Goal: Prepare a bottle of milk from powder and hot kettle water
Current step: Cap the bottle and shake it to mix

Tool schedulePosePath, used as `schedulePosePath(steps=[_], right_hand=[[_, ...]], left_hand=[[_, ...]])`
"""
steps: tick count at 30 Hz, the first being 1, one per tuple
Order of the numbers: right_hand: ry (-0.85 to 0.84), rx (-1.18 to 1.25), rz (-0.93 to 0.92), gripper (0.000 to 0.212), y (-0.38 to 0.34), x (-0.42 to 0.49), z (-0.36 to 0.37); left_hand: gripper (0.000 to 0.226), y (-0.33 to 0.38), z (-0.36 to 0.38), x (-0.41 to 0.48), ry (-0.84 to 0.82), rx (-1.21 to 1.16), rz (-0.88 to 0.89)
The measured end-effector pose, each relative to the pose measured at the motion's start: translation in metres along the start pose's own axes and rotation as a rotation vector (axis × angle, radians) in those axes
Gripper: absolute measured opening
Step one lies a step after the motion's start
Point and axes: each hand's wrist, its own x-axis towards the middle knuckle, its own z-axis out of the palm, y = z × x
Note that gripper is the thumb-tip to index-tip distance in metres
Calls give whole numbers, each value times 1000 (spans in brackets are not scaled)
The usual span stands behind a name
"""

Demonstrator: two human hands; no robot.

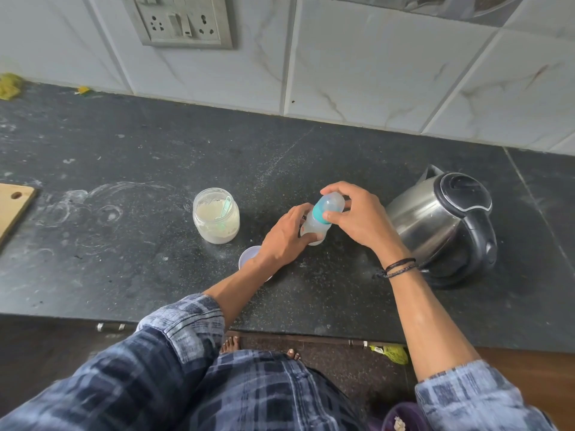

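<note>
A baby bottle [312, 227] sits on a dark stone counter [155, 150]. The left hand [284, 237] grips its body, and the right hand [361, 217] curls round its clear cap [334, 202]. An open powder jar [216, 222] stands to the left, a white lid [249, 256] lies under the left wrist, and a steel kettle [435, 225] stands to the right

Left hand [284, 236] grips the baby bottle [314, 227] on the worktop [155, 157], right hand [357, 217] holds its cap [333, 203], kettle [441, 222] just right.
</note>
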Motion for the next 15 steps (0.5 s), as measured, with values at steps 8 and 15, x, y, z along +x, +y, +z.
schedulePosePath(steps=[8,15], right_hand=[[-25,-115,-43,42,-4,2,7],[-2,-183,-62,44,-4,3,10]], left_hand=[[60,0,0,1,-7,12,-3],[59,0,-1,1,-7,9,-2]])
